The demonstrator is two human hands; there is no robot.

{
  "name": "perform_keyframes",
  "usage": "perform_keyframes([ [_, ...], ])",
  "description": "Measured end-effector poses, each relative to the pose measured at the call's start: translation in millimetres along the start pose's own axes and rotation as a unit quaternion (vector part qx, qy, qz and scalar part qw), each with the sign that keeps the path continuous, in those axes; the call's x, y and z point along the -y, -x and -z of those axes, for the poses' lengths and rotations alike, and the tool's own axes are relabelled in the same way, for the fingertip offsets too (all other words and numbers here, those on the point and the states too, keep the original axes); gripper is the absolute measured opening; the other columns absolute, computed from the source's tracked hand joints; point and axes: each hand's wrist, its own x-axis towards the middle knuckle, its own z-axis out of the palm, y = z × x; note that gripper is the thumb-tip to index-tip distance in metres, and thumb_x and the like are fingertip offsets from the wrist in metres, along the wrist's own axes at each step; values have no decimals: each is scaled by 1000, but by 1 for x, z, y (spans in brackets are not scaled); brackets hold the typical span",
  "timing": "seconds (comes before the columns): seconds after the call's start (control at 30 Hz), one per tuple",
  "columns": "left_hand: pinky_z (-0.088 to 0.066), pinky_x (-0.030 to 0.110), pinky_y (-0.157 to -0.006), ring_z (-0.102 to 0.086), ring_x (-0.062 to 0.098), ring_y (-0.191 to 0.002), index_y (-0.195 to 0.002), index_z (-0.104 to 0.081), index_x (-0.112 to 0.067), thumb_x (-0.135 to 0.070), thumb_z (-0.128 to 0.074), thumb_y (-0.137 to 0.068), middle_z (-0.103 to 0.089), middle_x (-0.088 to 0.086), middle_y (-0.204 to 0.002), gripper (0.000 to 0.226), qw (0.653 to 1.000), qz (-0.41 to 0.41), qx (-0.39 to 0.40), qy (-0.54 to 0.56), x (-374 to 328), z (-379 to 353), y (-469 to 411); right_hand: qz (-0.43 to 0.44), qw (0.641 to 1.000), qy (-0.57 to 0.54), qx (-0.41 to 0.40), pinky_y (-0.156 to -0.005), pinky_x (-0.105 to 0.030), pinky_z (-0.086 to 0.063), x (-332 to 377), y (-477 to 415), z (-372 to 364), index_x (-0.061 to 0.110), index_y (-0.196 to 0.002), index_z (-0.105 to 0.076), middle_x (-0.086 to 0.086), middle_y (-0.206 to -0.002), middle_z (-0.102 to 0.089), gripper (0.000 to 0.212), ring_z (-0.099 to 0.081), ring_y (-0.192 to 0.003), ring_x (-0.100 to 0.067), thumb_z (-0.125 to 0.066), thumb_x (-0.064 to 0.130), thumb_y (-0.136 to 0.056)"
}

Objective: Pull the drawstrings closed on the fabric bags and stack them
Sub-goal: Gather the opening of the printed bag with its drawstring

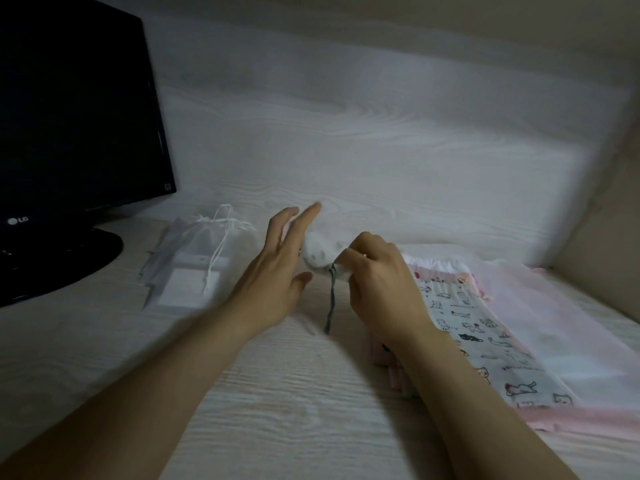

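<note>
- right fingers [353, 258]?
- curled, pinching small white bag [320, 252] at its neck, grey drawstring [331, 306] dangling below.
- left fingers [298, 224]?
- straight, spread, holding nothing, just left of that bag.
- elsewhere?
- cat-print bag [485, 341] flat right; sheer bag [201, 258] left, on tabletop [277, 393].

- The monitor [76, 116] is chopped off by the left and top edges.
- The small white bag [320, 252] is smeared by blur, and its mouth is buried in the right hand [377, 282].
- The printed bag [485, 341] is partly covered by the right forearm.
- The pink bag [571, 323] is cut off at the right edge.
</note>
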Motion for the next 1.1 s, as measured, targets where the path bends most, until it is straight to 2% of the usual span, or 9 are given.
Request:
perform_keyframes([
  [0.17, -59, 43, -85, -59, 23, -117, -132, -56, -27, 20, -61, -86, -15, -6, -167, 66, 993, -51, 37, -105, 14, 5, -1, 7, 1000, 2, 10, -67, -45, -49, 2, 2, 0, 7, -89, -76, -7, -94, -59, 36, -56, -82, -30, -69, -21, -68],
  [0.27, -55, 47, -74, -61, 20, -92, -108, -52, -22, 6, -55, -99, -56, -3, -118, 30, 992, -40, 4, -117, 18, 7, -2, -50, 998, 37, 28, -61, -43, -48, -2, 3, -2, 4, -84, -75, -8, -96, -53, 22, -53, -83, -30, -72, -14, -72],
  [0.4, -49, 44, -68, -53, 18, -86, -101, -52, -20, -18, -56, -107, -59, -5, -90, 8, 993, 5, -25, -114, 13, 11, -4, -135, 987, 23, 85, -52, -38, -52, -4, 7, 5, 11, -84, -69, -6, -81, -57, 10, -58, -70, -32, -64, 2, -82],
  [0.53, -48, 36, -65, -56, 16, -84, -96, -60, -25, -27, -67, -100, -62, -9, -88, 9, 989, 24, -39, -139, 7, 16, -2, -203, 973, -40, 106, -55, -37, -55, -6, 10, -1, 17, -96, -69, -4, -73, -68, 24, -64, -68, -30, -54, 4, -83],
  [0.67, -55, 34, -67, -65, 15, -81, -92, -70, -30, -26, -76, -92, -70, -11, -89, 7, 987, 66, -23, -146, 4, 22, 0, -262, 942, -185, 98, -83, -34, -53, -6, 9, -1, 13, -141, -59, -9, -114, -75, 53, -69, -99, -29, -49, 1, -91],
  [0.73, -57, 35, -70, -67, 14, -80, -88, -71, -32, -29, -78, -89, -70, -12, -84, 7, 986, 87, -8, -143, 3, 22, 1, -299, 908, -267, 121, -80, -29, -46, -3, 8, 3, 16, -154, -43, -6, -117, -72, 52, -64, -100, -25, -43, 8, -103],
  [0.87, -58, 34, -68, -66, 12, -73, -82, -71, -31, -42, -73, -92, -67, -12, -73, 14, 981, 109, 39, -155, 2, 18, 2, -320, 896, -294, 96, -69, -21, -46, -1, 7, 3, 19, -130, -61, 1, -97, -72, 34, -67, -92, -16, -37, 32, -110],
  [1.0, -50, 31, -58, -62, 15, -65, -72, -65, -24, -39, -67, -96, -63, -7, -66, 29, 978, 98, 68, -169, -1, 16, 3, -355, 872, -330, 59, -70, -34, -56, -2, 7, -1, 8, -113, -66, -4, -78, -74, 52, -70, -72, -14, -36, 50, -107],
  [1.1, -49, 32, -57, -60, 14, -64, -69, -59, -22, -39, -68, -98, -60, -6, -68, 34, 981, 79, 63, -164, 2, 15, 2, -350, 867, -351, 41, -75, -38, -58, -1, 6, 0, 16, -123, -64, -6, -78, -76, 42, -73, -73, -17, -47, 50, -105],
])
